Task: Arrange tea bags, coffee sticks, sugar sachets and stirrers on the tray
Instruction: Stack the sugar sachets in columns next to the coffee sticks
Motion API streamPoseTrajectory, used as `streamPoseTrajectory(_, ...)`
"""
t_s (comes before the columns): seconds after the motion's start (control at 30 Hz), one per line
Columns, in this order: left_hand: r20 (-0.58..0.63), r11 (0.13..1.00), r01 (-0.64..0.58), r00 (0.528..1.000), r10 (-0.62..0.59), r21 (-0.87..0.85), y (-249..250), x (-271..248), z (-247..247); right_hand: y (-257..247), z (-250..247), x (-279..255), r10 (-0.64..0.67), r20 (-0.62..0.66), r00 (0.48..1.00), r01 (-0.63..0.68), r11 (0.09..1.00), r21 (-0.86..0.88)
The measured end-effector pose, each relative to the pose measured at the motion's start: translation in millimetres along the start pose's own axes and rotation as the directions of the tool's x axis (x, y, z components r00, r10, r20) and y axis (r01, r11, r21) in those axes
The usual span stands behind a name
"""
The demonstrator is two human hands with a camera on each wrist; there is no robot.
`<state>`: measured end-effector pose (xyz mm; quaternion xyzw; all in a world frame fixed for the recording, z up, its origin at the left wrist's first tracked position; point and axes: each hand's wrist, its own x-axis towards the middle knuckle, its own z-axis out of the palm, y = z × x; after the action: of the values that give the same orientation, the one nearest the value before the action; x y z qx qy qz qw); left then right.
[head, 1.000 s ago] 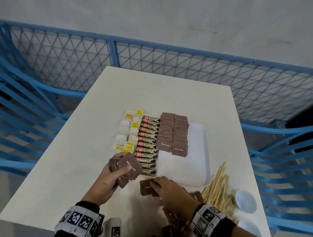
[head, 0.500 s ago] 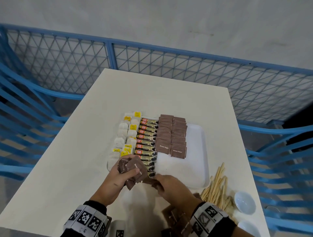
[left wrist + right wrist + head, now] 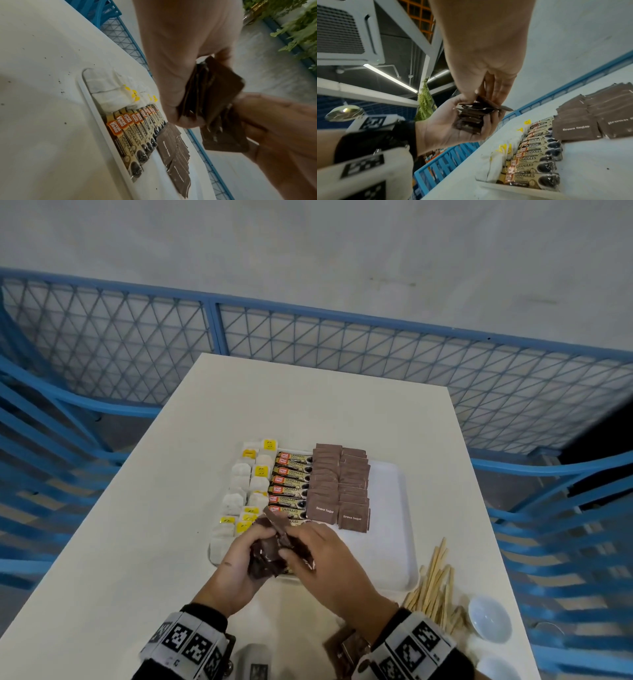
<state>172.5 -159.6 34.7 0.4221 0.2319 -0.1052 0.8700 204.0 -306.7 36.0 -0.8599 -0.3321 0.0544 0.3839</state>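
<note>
We are holding a fanned stack of flat brown paper sugar sachets [image 3: 265, 556] over the white plastic tray's [image 3: 394, 542] near edge, left hand [image 3: 236, 568] cupping it, right hand [image 3: 320, 556] pinching one; light, slippery, best taken by the edges.

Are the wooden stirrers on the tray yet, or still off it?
Off it. The stirrers lie in a loose pile on the table, beside the tray, near its right front corner.
</note>
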Motion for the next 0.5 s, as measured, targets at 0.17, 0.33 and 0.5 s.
streamPoseTrajectory(0.17, 0.028, 1.000, -0.021, 0.999, 0.021, 0.011, 0.9, -3.3, 0.8, -3.4, -10.4, -2.9, -0.070, 0.062, 0.996, 0.063, 0.993, 0.104)
streamPoseTrajectory(0.33, 0.013, 0.990, -0.100, 0.995, 0.099, 0.103, -1.5, -6.8, 5.5, 4.6, -17.0, -1.8, -0.015, -0.016, 1.000, 0.019, 0.963, 0.268)
streamPoseTrajectory(0.5, 0.017, 0.986, -0.157, 0.987, 0.157, 0.062, -0.7, -9.1, 4.5, 7.0, -24.3, -1.6, 0.294, -0.026, 0.955, -0.268, 0.901, 0.341)
